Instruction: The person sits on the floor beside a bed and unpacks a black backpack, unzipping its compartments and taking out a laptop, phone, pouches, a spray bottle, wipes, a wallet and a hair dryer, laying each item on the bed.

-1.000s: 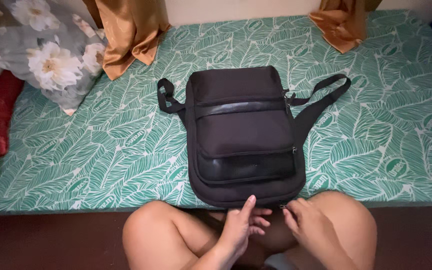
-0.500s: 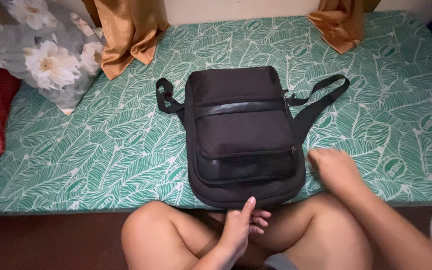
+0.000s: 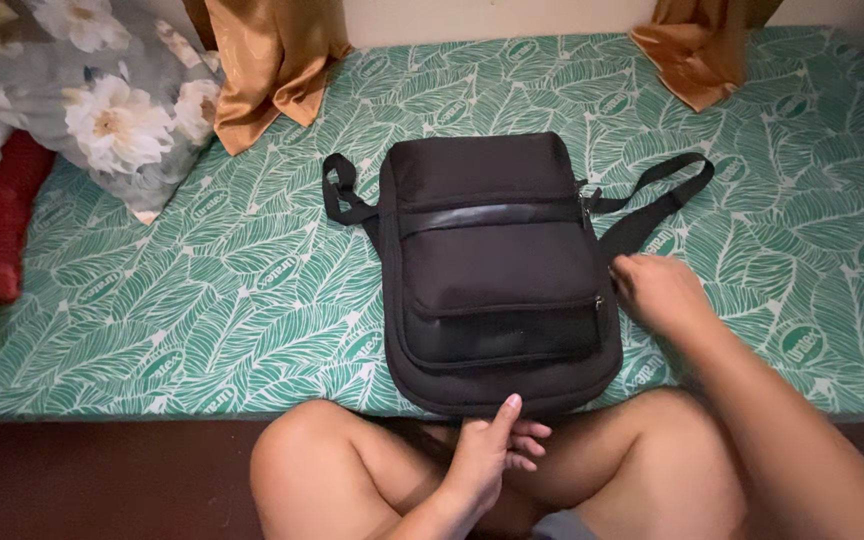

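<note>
Now the left hand (image 3: pixel 487 455) pinches the black bag's (image 3: pixel 497 260) near edge, the right hand (image 3: pixel 657 290) curls beside its zipper (image 3: pixel 599 300), holding nothing. Tugging could slide the bag off the bed (image 3: pixel 202 290).

Left hand (image 3: pixel 492 450) rests low between bare knees, thumb raised, fingers curled. Right hand (image 3: pixel 657 292) reaches forward, arm extended, fingers bent.

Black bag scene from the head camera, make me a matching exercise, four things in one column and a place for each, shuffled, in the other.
Things:
1. left hand
2. right hand
3. floral pillow
4. golden curtain

Places:
A. far left of the bed
B. at the near edge of the black bag
C. hanging onto the mattress behind the bag
D. at the bag's right side

Pairs: 1-B, 2-D, 3-A, 4-C
</note>
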